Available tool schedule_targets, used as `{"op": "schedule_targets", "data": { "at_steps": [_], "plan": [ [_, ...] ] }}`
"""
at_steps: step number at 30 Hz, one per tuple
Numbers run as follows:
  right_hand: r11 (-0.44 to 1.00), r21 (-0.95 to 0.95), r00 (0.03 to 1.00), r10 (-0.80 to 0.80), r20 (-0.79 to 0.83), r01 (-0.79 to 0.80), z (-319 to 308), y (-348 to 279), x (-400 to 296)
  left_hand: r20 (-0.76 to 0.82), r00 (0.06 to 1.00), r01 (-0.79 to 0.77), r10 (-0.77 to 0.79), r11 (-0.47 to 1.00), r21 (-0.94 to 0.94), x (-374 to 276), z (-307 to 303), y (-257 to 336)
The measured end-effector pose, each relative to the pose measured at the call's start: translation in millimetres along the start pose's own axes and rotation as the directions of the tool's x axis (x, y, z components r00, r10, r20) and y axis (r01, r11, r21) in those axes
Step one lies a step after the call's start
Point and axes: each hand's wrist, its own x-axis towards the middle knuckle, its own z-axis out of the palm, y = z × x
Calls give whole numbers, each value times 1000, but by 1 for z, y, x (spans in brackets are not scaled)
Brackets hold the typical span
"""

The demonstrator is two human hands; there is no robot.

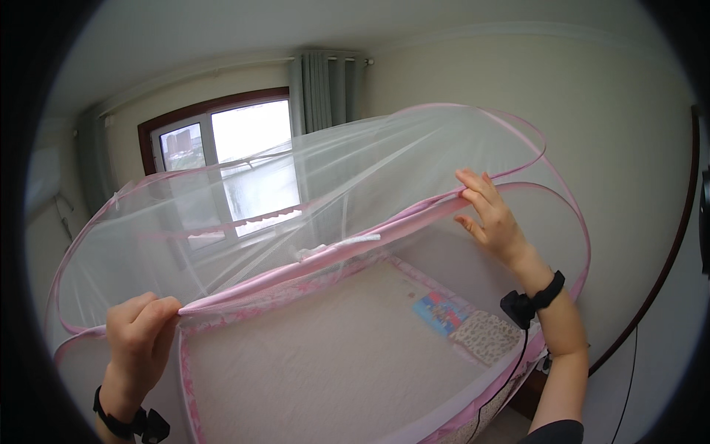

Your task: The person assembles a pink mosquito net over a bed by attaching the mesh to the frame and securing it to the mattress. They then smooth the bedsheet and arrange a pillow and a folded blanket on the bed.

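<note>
A pop-up mosquito net point(383, 150) of white mesh with pink-bound hoops stands over a bed. My left hand point(141, 327) pinches the left end of a pink fabric-bound edge point(288, 272) that slants up to the right. At its right end my right hand point(488, 216) touches the edge with its fingers spread; whether the fingertips grip it is unclear. A white tie point(355, 240) lies along the middle of the edge. Through the mesh show a pale mattress cover point(321, 355), a blue and red printed item point(441, 312) and a leopard-print cloth item point(488, 337).
A window point(252, 161) with a dark red frame and grey-green curtains point(327, 91) is behind the net. A pale wall point(610, 139) rises behind and to the right. A black cable point(507, 383) hangs from the right wrist device point(518, 309) across the net's near side.
</note>
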Motion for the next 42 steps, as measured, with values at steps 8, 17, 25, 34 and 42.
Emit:
{"op": "schedule_targets", "data": {
  "at_steps": [8, 17, 25, 34, 42],
  "plan": [
    [816, 506, 931, 103, 350, -281, -19, 0, 23, 51, 997, 55, -56, 998, 20, -3, -12, -13],
    [905, 362, 961, 142, 238, -224, -48, -10, 34, -25, 997, 71, -71, 997, 5, -1, -21, -21],
    [876, 432, 977, 179, 119, -213, -47, 14, 44, 4, 1000, 18, -19, 991, 131, 1, -39, -23],
    [984, -157, 944, 30, -328, -86, -30, 5, -25, 39, 998, 19, -55, 784, 620, -21, -66, 8],
    [980, 5, 962, 197, -189, -200, 41, -41, -101, 294, 944, 3, -151, 892, 451, -129, 36, 80]
  ]
}}
